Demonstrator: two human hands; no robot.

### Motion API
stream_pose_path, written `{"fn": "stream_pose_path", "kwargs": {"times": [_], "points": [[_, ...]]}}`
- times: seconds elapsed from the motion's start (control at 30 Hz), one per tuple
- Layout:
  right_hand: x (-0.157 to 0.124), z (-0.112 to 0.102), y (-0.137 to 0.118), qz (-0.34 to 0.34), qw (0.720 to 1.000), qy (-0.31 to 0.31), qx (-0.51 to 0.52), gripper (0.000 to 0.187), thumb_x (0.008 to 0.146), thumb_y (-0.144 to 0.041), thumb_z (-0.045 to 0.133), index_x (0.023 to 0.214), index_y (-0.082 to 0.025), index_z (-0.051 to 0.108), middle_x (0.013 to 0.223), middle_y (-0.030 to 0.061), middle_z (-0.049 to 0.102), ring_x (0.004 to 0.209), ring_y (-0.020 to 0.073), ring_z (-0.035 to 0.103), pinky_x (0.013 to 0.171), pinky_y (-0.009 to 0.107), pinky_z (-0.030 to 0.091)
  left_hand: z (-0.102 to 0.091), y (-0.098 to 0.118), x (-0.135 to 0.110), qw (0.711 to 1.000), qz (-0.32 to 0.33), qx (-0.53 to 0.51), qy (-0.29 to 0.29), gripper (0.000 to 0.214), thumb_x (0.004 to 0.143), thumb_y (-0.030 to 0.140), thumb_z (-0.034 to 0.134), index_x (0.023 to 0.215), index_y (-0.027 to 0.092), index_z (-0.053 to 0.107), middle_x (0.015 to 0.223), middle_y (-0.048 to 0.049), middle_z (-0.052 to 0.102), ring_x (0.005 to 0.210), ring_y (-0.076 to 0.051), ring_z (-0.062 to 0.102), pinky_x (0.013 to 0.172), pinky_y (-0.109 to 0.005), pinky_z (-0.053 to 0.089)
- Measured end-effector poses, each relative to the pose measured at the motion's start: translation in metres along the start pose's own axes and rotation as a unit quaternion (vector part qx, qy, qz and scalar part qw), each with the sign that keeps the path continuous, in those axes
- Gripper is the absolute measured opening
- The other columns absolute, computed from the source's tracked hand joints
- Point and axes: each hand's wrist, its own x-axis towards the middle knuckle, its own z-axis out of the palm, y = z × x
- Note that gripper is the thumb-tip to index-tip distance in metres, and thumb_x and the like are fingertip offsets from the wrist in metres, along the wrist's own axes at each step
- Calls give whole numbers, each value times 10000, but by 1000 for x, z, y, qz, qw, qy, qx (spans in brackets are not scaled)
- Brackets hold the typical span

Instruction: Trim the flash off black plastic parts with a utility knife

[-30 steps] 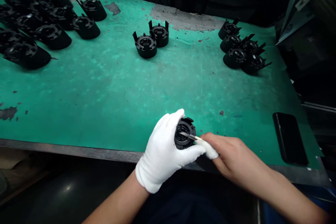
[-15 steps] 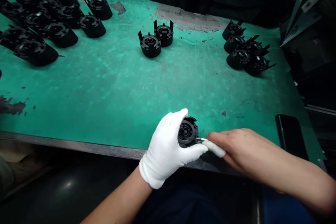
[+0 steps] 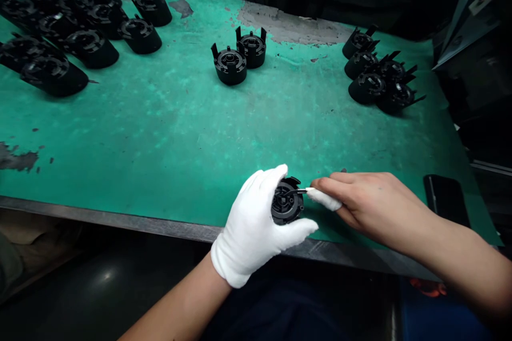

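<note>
My left hand (image 3: 256,224), in a white glove, is wrapped round the left side of a round black plastic housing (image 3: 288,209) near the table's front edge. The housing's ringed inner face is turned up toward me. In my right hand (image 3: 356,197), closed, is a thin tool (image 3: 303,191) with a dark slender tip and a pale part by the fingers. Its tip reaches over the upper part of the housing's face; whether it touches cannot be made out. A white covering wraps at least one finger of this hand, which is otherwise bare.
Two similar black housings (image 3: 231,66) stand at the table's (image 3: 180,133) middle back. A large cluster of housings (image 3: 90,48) fills the back left, and a smaller group (image 3: 367,88) stands back right. A black phone-like slab (image 3: 446,200) lies right of my hand.
My right hand has moved up and away from the table's front edge, carrying the tool's tip from the housing's lower right to its upper part. My left hand keeps its hold.
</note>
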Motion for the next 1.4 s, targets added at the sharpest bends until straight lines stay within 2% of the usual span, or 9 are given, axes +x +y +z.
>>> {"fn": "stream_pose_path", "kwargs": {"times": [0.17, 0.4, 0.6, 0.73, 0.93, 1.1, 1.2, 1.27, 1.4], "points": [[1, -4, 1, -8, 999, 9, -32, 285, 897, -177, 517, 1117, -314, 635, 807, -5, 687, 672, 214, 653, 536, 316, 193, 1, 0, 0, 1000, -9, -6, -3, 859, 742, 544, 816, 1424, 201, 423, 1350, -133, 609, 1268, -306, 589, 1110, -494, 484], [-21, 8, -15, 11, 989, -78, 128, 280, 876, -97, 465, 1023, -276, 622, 858, 10, 736, 767, 218, 705, 597, 290, 388, 0, 1, 0, 1000, 2, 4, 4, 850, 755, 538, 811, 1415, 148, 443, 1363, -155, 606, 1280, -295, 582, 1127, -444, 471], [-40, 24, -29, 60, 968, -10, 243, 317, 957, -162, 403, 1172, -268, 610, 1082, 47, 746, 904, 239, 720, 740, 346, 522, 1, 0, -1, 1000, -8, -3, 1, 853, 765, 566, 795, 1426, 162, 437, 1379, -152, 593, 1289, -293, 575, 1132, -463, 465], [-41, 32, -43, 84, 974, 11, 208, 365, 930, -129, 395, 1211, -215, 612, 1165, 119, 728, 1043, 324, 710, 849, 450, 544, 2, 1, -1, 1000, -3, -1, 9, 830, 782, 555, 783, 1425, 161, 436, 1369, -163, 601, 1281, -304, 585, 1119, -482, 476], [-36, 28, -45, 69, 964, -36, 255, 324, 927, -105, 394, 1137, -198, 623, 1085, 107, 743, 1011, 306, 711, 813, 392, 512, 3, 0, -2, 1000, -11, -17, 17, 808, 781, 531, 791, 1424, 177, 453, 1347, -139, 619, 1265, -297, 605, 1116, -478, 490], [-36, 40, -54, 92, 886, 52, 452, 266, 968, -182, 431, 1174, -265, 577, 993, 12, 722, 882, 203, 676, 758, 311, 469, 8, 8, -9, 995, -77, -27, 60, 787, 765, 522, 813, 1403, 192, 494, 1362, -126, 625, 1278, -303, 606, 1146, -476, 478], [-24, 56, -73, 148, 800, 135, 565, 309, 1009, -249, 405, 1308, -289, 471, 906, -21, 674, 790, 165, 632, 714, 281, 474, 14, 26, -34, 983, -155, -22, 97, 826, 861, 515, 717, 1523, 193, 342, 1532, -163, 477, 1428, -334, 466, 1201, -532, 416], [-12, 60, -77, 162, 779, 173, 581, 334, 1012, -272, 412, 1340, -295, 465, 908, -21, 658, 794, 163, 625, 710, 278, 483, 17, 40, -58, 980, -187, -4, 64, 875, 926, 475, 632, 1601, 213, 141, 1650, -172, 287, 1523, -351, 309, 1223, -590, 363], [-7, 46, -48, 110, 836, 173, 509, 496, 919, -139, 464, 1374, -327, 533, 1052, -19, 714, 903, 164, 674, 766, 281, 510, 10, 53, -88, 982, -190, 8, 1, 925, 937, 400, 602, 1615, 284, -18, 1709, -118, 108, 1564, -351, 177, 1223, -611, 347]]}}
